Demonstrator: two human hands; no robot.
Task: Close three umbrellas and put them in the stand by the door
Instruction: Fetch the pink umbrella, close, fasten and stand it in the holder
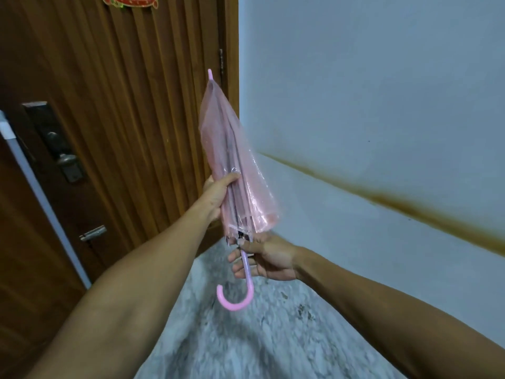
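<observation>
The umbrella (232, 160) has a glossy, see-through pink plastic canopy and a smooth plastic handle (237, 299). The door (123, 105) is ribbed, varnished wood; its lock (58, 149) dull metal. The floor (246, 337) looks like speckled stone.

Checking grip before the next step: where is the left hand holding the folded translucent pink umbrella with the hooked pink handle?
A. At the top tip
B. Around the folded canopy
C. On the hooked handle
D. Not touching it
B: the left hand wraps the folded canopy of the pink umbrella, while the right hand grips the shaft just under the canopy, above the hook.

Folded pink umbrella (232, 160) — both hands, left hand (217, 194), right hand (266, 258).
</observation>
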